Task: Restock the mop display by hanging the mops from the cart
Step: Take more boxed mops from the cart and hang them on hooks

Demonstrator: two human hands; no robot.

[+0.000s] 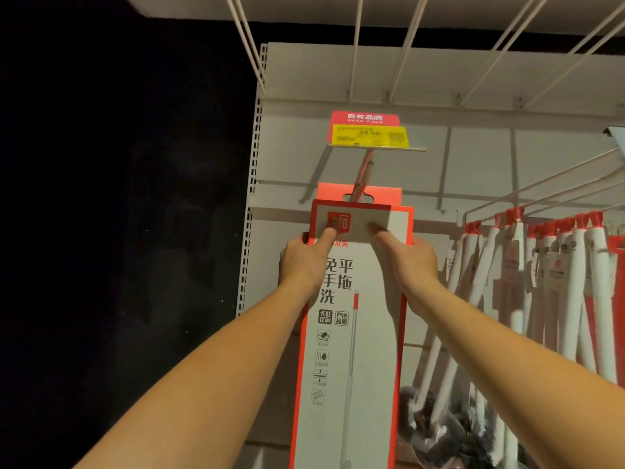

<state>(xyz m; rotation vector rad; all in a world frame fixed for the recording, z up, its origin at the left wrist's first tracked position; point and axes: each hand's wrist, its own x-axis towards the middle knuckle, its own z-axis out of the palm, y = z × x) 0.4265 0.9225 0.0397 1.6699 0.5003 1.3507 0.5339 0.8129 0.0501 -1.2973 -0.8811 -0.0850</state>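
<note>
Boxed mop [358, 350], a tall red-edged white carton printed with a picture of the mop, is held upright in front of the display, right up against the pale back panel [473, 82] of the shelving. Both hands are on its upper end. The left hand [302, 262] holds the left edge with its thumb [329, 235] laid flat across the red logo, and the right hand [414, 262] holds the right edge with its thumb [378, 230] pressed on the front face. The fingers of each hand curl round behind the carton, so it is pinched between thumbs and fingers, though the fingers themselves are mostly hidden. Directly behind its top edge hangs a second carton [382, 194] of the same kind, its slot threaded on a red hook [363, 170] that slopes up towards me. At the hook's near end sits a yellow price label [370, 135] under a red header. I cannot tell whether the held carton touches the hook. To the right, a row of white-handled mops [571, 299] hangs from wire prongs by red caps, and bare white prongs [406, 45] jut out overhead.
</note>
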